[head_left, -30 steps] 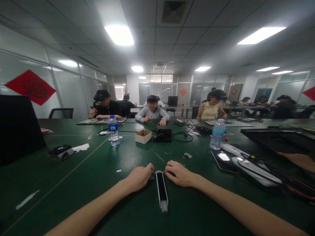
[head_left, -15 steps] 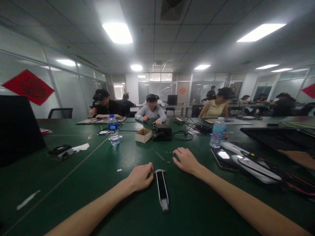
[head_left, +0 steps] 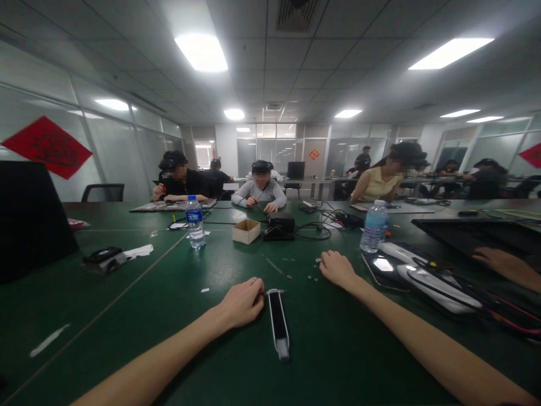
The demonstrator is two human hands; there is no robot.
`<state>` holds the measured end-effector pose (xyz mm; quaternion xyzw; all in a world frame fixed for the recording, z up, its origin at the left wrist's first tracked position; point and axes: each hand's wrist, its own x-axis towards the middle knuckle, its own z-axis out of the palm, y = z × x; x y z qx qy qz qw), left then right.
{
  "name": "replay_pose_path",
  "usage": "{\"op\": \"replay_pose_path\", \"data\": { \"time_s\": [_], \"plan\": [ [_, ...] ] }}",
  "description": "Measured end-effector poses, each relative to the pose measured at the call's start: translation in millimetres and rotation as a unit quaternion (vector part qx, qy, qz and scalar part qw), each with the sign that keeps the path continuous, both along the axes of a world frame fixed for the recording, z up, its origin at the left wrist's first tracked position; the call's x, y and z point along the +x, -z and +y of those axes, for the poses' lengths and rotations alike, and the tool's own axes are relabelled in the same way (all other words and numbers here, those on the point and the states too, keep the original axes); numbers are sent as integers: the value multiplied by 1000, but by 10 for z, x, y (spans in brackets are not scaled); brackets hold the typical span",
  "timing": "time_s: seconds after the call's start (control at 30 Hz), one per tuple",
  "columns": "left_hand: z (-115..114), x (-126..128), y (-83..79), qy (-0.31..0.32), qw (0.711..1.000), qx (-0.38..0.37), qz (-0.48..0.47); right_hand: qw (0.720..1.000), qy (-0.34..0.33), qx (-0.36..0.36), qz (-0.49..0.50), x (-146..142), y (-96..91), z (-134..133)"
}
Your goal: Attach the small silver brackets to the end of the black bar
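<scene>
A long black and silver bar-shaped part [head_left: 278,322] lies lengthwise on the green table [head_left: 177,316] in front of me. My left hand [head_left: 242,301] rests curled at its far left end, fingertips against the part's top corner. My right hand [head_left: 337,269] reaches out to the right and farther away, knuckles up, fingers bent down onto the table by several tiny loose screws [head_left: 313,277]. Whether it pinches one is hidden.
A dismantled laptop and white parts [head_left: 422,277] lie to the right, beside another person's hand [head_left: 502,265]. Two water bottles [head_left: 195,221] [head_left: 373,226], a small cardboard box [head_left: 247,231], a black device with cables [head_left: 281,225] and a black screen [head_left: 29,220] stand around. Several people sit opposite.
My right hand left the bar's top end and moved right and away across the table to the loose screws. My left hand stayed at the bar. The view tilted slightly.
</scene>
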<state>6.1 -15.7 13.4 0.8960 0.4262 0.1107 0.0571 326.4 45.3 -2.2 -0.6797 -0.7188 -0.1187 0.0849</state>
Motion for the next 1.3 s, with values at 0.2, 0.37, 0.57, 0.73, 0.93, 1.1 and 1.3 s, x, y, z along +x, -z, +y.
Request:
{"op": "replay_pose_path", "data": {
  "time_s": [0.2,0.37,0.57,0.73,0.93,1.1,1.3],
  "plan": [
    [-5,11,-12,-3,1000,-7,6,989,-72,103,76,-142,-66,-91],
    [4,14,1,1,1000,8,9,961,-215,98,146,-455,-116,-320],
    [6,34,12,-6,1000,16,20,934,-329,-5,143,-788,-147,-599],
    [-2,39,6,-10,1000,15,20,918,-360,-45,158,-834,-148,-678],
    [2,16,21,5,1000,21,9,910,-366,-48,189,-802,-119,-661],
    [16,-1,48,12,1000,23,2,907,-369,-44,199,-784,-83,-641],
    [51,-24,84,34,999,24,-20,902,-374,-56,209,-783,-77,-624]
  ]
}}
